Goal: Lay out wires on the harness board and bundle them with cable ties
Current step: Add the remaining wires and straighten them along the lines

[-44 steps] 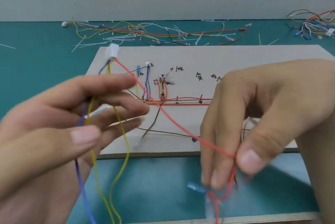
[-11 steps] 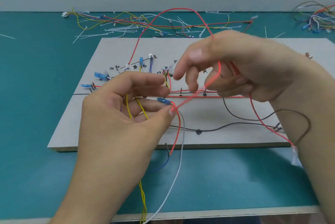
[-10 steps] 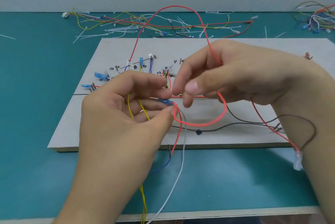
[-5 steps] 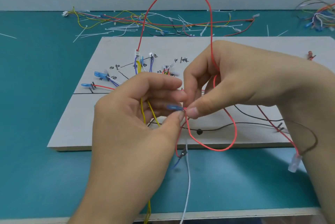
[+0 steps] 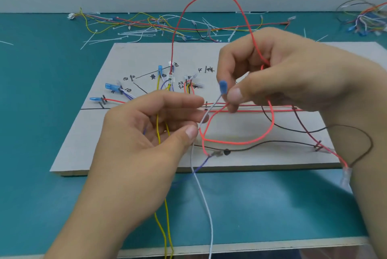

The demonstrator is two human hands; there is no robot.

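White wire (image 5: pixel 209 111) hung above the harness board (image 5: pixel 146 55), the right hand's (image 5: pixel 293 78) grip pinching its blue terminal (image 5: pixel 223 86) and the left hand (image 5: pixel 142 139) pinching the strand lower down, alongside yellow wires (image 5: pixel 158 131). A red wire (image 5: pixel 236 143) looped around it. It looked mid-untangling, so next it wanted drawing free and laying along its pegs.
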